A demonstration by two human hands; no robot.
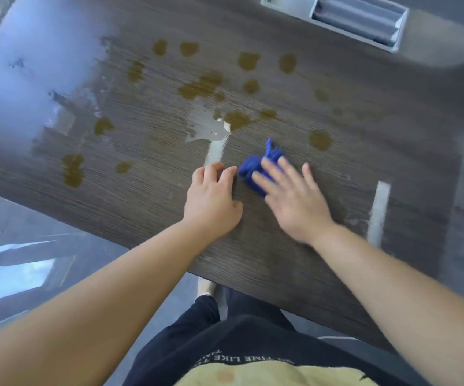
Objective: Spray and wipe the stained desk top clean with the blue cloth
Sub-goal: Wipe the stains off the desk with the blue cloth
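Fingers (272, 169) of right hand (297, 201) flat on cloth (248, 167)

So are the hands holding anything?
Nothing is truly gripped. The right hand presses straight fingers onto the near side of the bunched blue cloth; the left hand rests empty on the desk top.

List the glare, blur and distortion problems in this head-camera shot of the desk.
Head view: pale glare washes out the left side of the desk top, hiding its grain there; the right hand on the blue cloth is smeared by blur, while the left hand and the central stains read fairly sharp; the wide lens bows the desk's edges.
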